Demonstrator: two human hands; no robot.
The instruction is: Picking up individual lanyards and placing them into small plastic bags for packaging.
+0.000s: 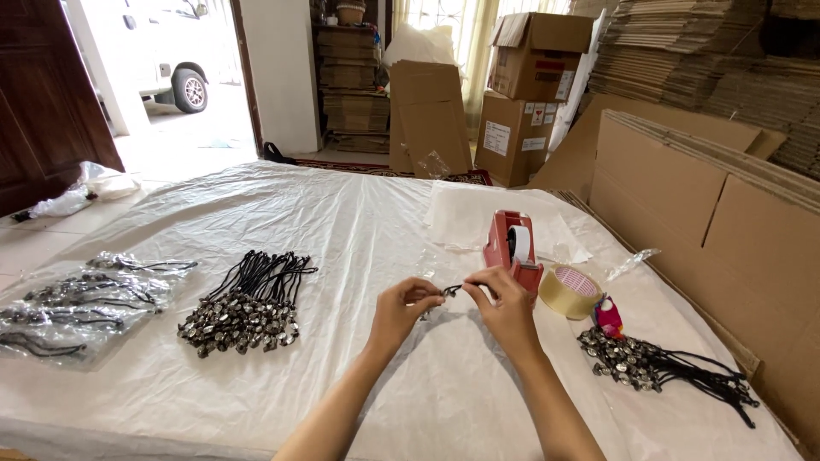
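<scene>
Here we pinch one small black-corded charm (pixel 451 290) between both hands, left hand (pixel 404 309) and right hand (pixel 506 305) close together; steady fingertips above the desk (pixel 359 222) keep it controlled.

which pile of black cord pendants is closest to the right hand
The loose pile at the table's right, just below the tape roll, lies nearest the right hand. The bigger loose pile and the bagged ones sit far to the left.
</scene>
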